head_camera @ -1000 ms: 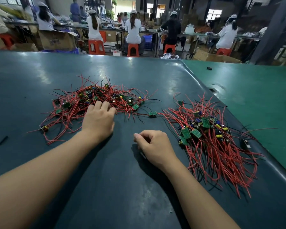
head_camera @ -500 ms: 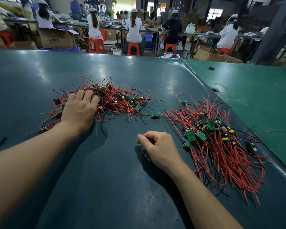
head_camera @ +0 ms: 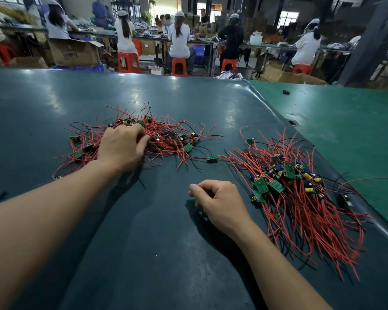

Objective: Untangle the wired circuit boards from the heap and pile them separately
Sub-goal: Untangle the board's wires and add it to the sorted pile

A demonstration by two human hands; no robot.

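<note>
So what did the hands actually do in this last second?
The left hand slid left along the tangled heap, then reached deeper into it, its fingers now curling among the red wires. The right hand stayed loosely curled on the table, holding nothing. The sorted pile looks unchanged.

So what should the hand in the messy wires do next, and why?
Probably pinch one board and lift it slowly. The left hand is already in the tangled heap, its fingers curled among the red wires, and the right hand rests holding nothing beside the sorted pile.
</note>
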